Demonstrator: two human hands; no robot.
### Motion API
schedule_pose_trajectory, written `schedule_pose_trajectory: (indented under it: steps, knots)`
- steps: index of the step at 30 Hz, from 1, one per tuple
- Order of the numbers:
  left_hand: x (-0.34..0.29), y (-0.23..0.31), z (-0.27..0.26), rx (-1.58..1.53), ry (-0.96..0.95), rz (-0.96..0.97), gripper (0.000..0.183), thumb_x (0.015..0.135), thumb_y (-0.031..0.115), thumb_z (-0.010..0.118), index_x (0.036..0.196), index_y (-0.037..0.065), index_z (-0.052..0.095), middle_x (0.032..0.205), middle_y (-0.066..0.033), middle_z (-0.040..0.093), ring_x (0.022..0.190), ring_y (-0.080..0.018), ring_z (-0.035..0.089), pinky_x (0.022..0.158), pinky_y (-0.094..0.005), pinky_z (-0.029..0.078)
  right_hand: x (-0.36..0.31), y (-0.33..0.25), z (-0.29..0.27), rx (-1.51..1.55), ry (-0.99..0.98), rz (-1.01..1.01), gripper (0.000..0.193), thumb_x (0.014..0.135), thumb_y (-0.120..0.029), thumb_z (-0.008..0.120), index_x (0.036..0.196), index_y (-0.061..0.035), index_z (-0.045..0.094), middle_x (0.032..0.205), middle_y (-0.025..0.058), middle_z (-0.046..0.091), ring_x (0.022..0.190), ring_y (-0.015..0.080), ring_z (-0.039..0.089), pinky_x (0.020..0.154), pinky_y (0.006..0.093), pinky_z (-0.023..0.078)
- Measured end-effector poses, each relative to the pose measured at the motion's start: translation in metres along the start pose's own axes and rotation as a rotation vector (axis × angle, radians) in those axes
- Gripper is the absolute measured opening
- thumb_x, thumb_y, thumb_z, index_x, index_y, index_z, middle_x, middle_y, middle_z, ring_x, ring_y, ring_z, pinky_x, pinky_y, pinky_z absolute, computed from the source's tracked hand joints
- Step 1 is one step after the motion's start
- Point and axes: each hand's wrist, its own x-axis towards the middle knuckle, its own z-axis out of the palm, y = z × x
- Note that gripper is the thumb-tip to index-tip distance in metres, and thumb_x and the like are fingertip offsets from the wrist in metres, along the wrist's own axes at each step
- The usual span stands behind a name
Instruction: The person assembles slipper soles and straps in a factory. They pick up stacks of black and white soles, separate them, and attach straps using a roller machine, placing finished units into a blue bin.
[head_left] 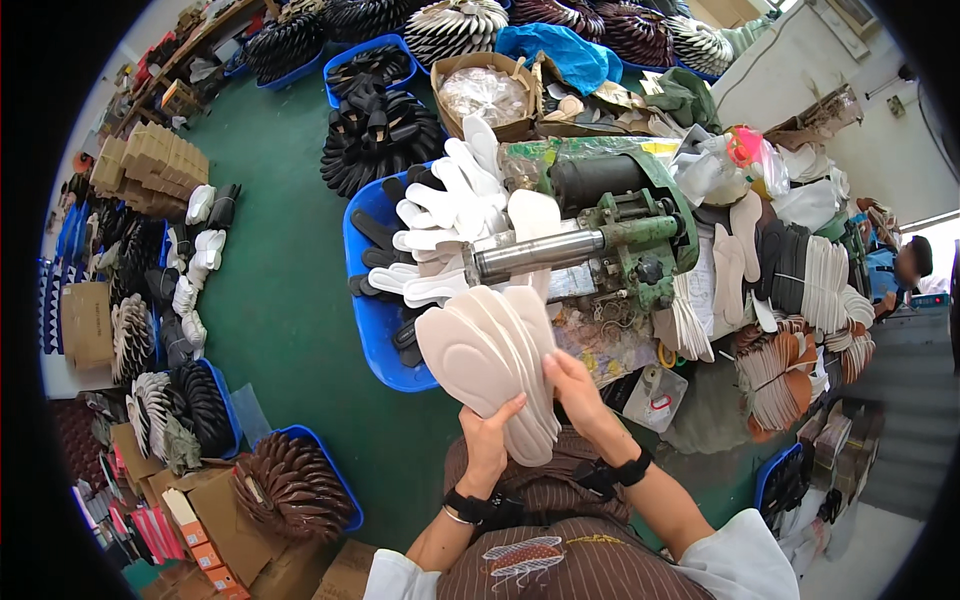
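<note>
A fanned stack of cream insoles (pixel 475 355) is held up in front of me, near the roller of a green machine. My left hand (pixel 486 440) grips its lower left edge, thumb lying across the top insole. On the other side my right hand (pixel 577 392) is closed on the stack's right edge, its fingers partly hidden. Just beyond the insoles is the shiny metal roller (pixel 540 256) of the green machine (pixel 645 270). One pale insole (pixel 534 212) lies by the roller. To the left, a blue tub (pixel 365 335) holds loose white insoles (pixel 450 195) and black ones.
Bundled insoles (pixel 823 285) are piled right of the machine, with scissors (pixel 667 353) by the bench's near edge. A cardboard box (pixel 485 95) and coiled black shoe parts (pixel 375 145) stand behind. Green floor (pixel 285 270) runs along the left. Another person (pixel 890 270) is at far right.
</note>
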Motion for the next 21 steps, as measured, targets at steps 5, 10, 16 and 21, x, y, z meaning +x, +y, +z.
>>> schedule_pose_trajectory:
  steps: [5, 10, 16, 21]
  knots:
    - [0.0, -0.001, 0.003, 0.009, -0.006, 0.022, 0.048, 0.073, -0.001, 0.077, 0.116, -0.008, 0.057, 0.113, -0.0123, 0.064, 0.101, -0.0194, 0.061, 0.093, -0.032, 0.046, 0.048, -0.024, -0.034, -0.033, 0.226, -0.078, 0.019, 0.1, -0.017, 0.047, 0.101, -0.0013, 0.059, 0.085, 0.0003, 0.061, 0.074, 0.0086, 0.054, 0.068, 0.0284, 0.046]
    - [0.001, -0.002, -0.001, 0.001, 0.018, 0.011, 0.05, 0.073, -0.001, 0.078, 0.117, -0.008, 0.056, 0.113, -0.0124, 0.064, 0.102, -0.0197, 0.06, 0.093, -0.0328, 0.045, 0.009, -0.015, -0.006, -0.214, -0.05, -0.014, 0.029, 0.101, -0.023, 0.049, 0.123, -0.0054, 0.058, 0.089, -0.005, 0.06, 0.073, 0.0042, 0.052, 0.062, 0.0208, 0.041]
    - [0.0, -0.003, 0.0, 0.049, 0.029, 0.035, 0.052, 0.073, -0.001, 0.079, 0.119, -0.007, 0.055, 0.113, -0.0123, 0.064, 0.101, -0.0193, 0.061, 0.092, -0.032, 0.046, 0.041, -0.033, -0.026, -0.154, 0.208, -0.108, 0.022, 0.102, -0.02, 0.046, 0.092, -0.0042, 0.059, 0.07, -0.0054, 0.052, 0.061, 0.0032, 0.045, 0.056, 0.0227, 0.039]
    - [0.0, 0.005, 0.004, 0.032, 0.011, 0.039, 0.053, 0.072, -0.001, 0.08, 0.119, -0.007, 0.055, 0.113, -0.0118, 0.064, 0.101, -0.0189, 0.061, 0.09, -0.0314, 0.047, 0.008, 0.001, -0.005, -0.001, -0.138, 0.106, 0.029, 0.102, -0.02, 0.046, 0.121, 0.0004, 0.058, 0.1, 0.0028, 0.063, 0.088, 0.0086, 0.054, 0.081, 0.0243, 0.045]
